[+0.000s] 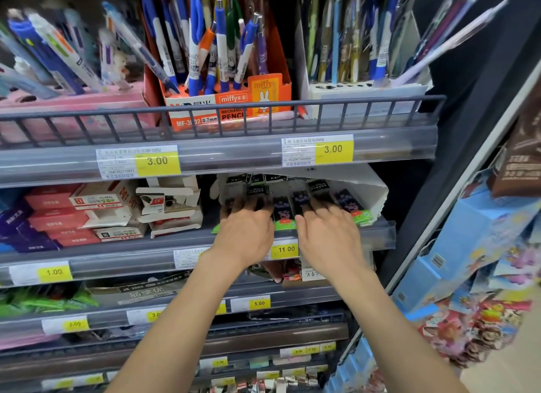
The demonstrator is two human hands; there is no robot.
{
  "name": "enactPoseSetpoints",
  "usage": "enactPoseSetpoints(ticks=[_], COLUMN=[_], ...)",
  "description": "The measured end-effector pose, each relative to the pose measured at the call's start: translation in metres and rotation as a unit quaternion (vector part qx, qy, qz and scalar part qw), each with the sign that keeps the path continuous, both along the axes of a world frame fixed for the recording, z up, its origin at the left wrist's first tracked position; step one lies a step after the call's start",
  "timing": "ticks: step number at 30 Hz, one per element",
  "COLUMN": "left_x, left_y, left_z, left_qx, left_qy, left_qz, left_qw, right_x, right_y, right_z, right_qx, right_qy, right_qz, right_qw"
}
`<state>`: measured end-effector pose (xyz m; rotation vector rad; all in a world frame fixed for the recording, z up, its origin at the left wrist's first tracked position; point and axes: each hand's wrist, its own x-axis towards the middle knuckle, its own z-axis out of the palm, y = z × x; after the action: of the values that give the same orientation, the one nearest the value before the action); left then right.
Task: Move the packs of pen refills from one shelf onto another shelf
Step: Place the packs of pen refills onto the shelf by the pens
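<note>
Both forearms [181, 328] cross stacked, price-tagged shop shelves [87, 263].

refill packs [285, 214] in a row at second shelf [117, 250] right end, inside torn box [369, 190] | both hands on packs | small boxes [96, 214] left | pencil box [225, 105] on shelf above

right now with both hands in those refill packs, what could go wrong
1. The refill packs stand loose in a row, so lifting a handful with the left hand and right hand may spill some over the shelf edge.
2. The torn white box behind them could snag or tip out.
3. The shelf above hangs low; knuckles may catch.
</note>
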<state>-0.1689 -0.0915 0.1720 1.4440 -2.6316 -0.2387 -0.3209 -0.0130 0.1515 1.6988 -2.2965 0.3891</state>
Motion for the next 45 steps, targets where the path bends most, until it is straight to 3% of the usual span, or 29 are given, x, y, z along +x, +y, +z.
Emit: enactPoseSetpoints(ticks=[3, 6, 11, 17, 23, 31, 36, 39, 45], left_x=[-0.006, -0.007, -0.008, -0.01, 0.001, 0.007, 0.013, 0.014, 0.016], left_y=[0.004, 0.008, 0.017, 0.017, 0.026, 0.027, 0.044, 0.049, 0.048], left_z=[-0.002, -0.003, -0.005, -0.004, -0.009, -0.015, -0.022, -0.03, -0.026], left_qx=[0.004, -0.046, -0.025, -0.026, -0.115, -0.072, -0.167, -0.175, -0.171], left_qy=[0.001, 0.002, -0.029, -0.015, -0.046, -0.084, 0.029, 0.082, 0.066], left_qz=[0.016, 0.018, 0.004, 0.011, 0.067, 0.045, 0.075, 0.057, 0.057], left_qw=[1.0, 0.999, 0.999, 0.999, 0.99, 0.993, 0.983, 0.98, 0.981], right_x=[-0.005, -0.018, -0.034, -0.026, -0.031, -0.029, -0.025, -0.026, -0.03], right_y=[-0.001, 0.006, 0.01, 0.007, 0.008, 0.01, 0.016, 0.02, 0.022], right_z=[0.001, 0.005, 0.003, 0.011, 0.011, 0.003, -0.002, -0.004, -0.003], right_qx=[-0.024, -0.09, 0.014, 0.092, 0.028, 0.049, 0.028, 0.02, -0.004], right_qy=[-0.014, -0.037, -0.016, 0.019, 0.012, -0.002, -0.002, -0.008, -0.025], right_qz=[0.01, -0.012, -0.075, -0.083, -0.072, -0.016, 0.041, 0.06, 0.085], right_qw=[1.0, 0.995, 0.997, 0.992, 0.997, 0.999, 0.999, 0.998, 0.996])
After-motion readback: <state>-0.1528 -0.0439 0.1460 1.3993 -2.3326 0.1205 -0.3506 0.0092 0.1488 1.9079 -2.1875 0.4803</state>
